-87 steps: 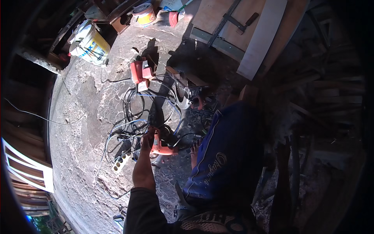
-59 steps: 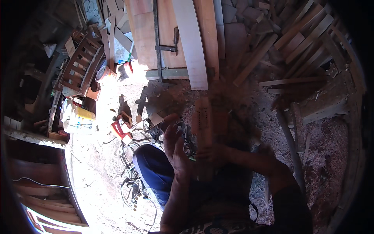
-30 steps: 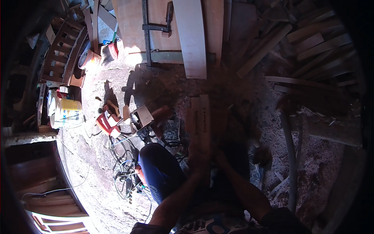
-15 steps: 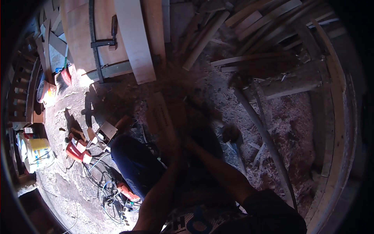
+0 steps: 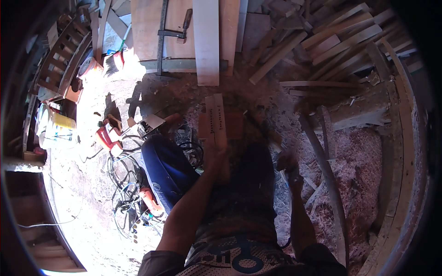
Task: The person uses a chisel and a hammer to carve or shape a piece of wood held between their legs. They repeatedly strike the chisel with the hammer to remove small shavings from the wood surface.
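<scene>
My left hand (image 5: 214,160) grips a narrow wooden piece (image 5: 215,115) with rows of small dark marks or holes, held upright in view between my knees. A wider wooden block (image 5: 234,124) lies beneath that piece. Out at the right of my blue-clad legs, my right hand (image 5: 294,180) is closed, in shadow, at a dark rounded object (image 5: 285,161) with a light shaft below it; I cannot make out what it is. A red power tool (image 5: 106,135) and an orange drill (image 5: 149,201) lie among coiled cables (image 5: 120,168) to the left.
Boards with a bar clamp (image 5: 170,33) are at the top. Timber offcuts (image 5: 340,43) are piled top right. A bent pole (image 5: 317,152) and shavings (image 5: 357,170) lie at the right, beside a wooden frame (image 5: 398,152). Buckets (image 5: 63,123) and slatted furniture (image 5: 62,60) stand at left.
Earlier my left hand was at the orange drill; later both hands met at the wooden piece. Since the last frame my right hand has left it, moving right to the dark object.
</scene>
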{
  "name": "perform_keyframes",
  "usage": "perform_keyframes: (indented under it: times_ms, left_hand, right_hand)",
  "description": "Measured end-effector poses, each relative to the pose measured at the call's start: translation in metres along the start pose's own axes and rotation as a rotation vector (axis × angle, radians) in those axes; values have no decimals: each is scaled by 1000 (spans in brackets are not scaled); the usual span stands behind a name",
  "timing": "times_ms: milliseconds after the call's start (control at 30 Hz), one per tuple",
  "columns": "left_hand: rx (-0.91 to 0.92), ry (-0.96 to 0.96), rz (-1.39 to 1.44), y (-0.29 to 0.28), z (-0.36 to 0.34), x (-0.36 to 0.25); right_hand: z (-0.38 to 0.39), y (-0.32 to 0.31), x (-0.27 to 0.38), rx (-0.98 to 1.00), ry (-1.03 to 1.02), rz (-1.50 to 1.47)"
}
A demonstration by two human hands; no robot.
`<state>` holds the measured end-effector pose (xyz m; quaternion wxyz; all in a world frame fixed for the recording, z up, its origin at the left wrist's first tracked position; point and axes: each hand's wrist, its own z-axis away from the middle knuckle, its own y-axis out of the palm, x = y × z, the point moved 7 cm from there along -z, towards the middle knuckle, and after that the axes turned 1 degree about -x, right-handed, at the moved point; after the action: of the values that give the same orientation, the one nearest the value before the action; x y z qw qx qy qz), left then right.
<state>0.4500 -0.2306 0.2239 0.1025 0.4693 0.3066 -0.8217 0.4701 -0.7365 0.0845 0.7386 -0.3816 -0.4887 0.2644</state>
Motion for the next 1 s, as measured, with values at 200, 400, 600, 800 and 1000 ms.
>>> perform_keyframes:
  times_ms: [200,400,600,800,1000]
  left_hand:
    - [-29,115,85,3,-14,12]
    - [-83,85,182,17,-17,17]
    - [-296,294,467,-12,-42,-18]
    - [263,250,487,-73,-12,-151]
    - [515,549,578,-74,27,-231]
  right_hand:
    - [11,40,-71,181,-63,300]
    - [1,26,-82,38,-344,559]
    - [10,2,0,322,-390,436]
    - [51,-74,209,267,-239,-268]
    - [94,-83,428,343,-649,-401]
